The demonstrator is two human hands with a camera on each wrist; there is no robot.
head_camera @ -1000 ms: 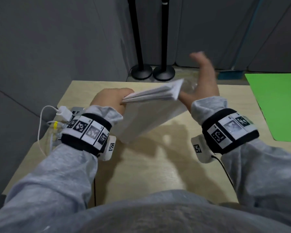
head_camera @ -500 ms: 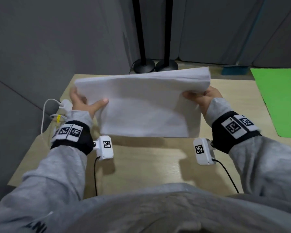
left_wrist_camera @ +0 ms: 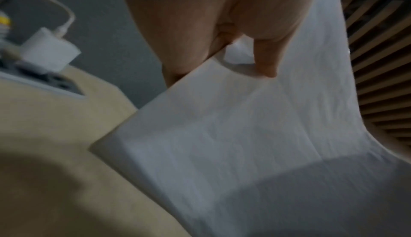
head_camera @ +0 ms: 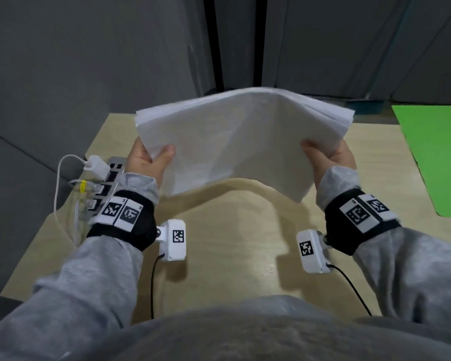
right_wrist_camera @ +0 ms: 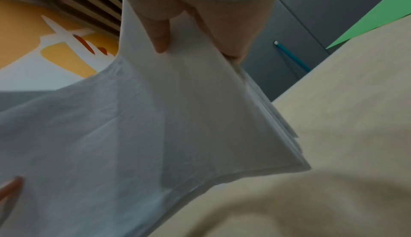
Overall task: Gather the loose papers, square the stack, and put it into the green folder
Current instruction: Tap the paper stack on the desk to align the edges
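Note:
A stack of white papers [head_camera: 235, 142] is held in the air above the wooden table [head_camera: 232, 243], arched upward in the middle. My left hand [head_camera: 147, 160] pinches its left edge, thumb on top. My right hand [head_camera: 326, 158] pinches the right edge the same way. The sheets at the right edge fan apart slightly. In the left wrist view my left thumb presses on the paper stack [left_wrist_camera: 244, 135]. The right wrist view shows my right thumb on the paper stack [right_wrist_camera: 155, 117], whose layered edges are uneven. The green folder [head_camera: 438, 157] lies flat at the table's right side.
A power strip [head_camera: 102, 183] with a white charger [head_camera: 95, 166] and cables sits at the table's left edge. Grey partition walls stand behind and to the left. Two black poles rise beyond the far edge.
The stack went from edge-on in my left hand to flat between both hands. It has since lifted and bowed upward in the middle.

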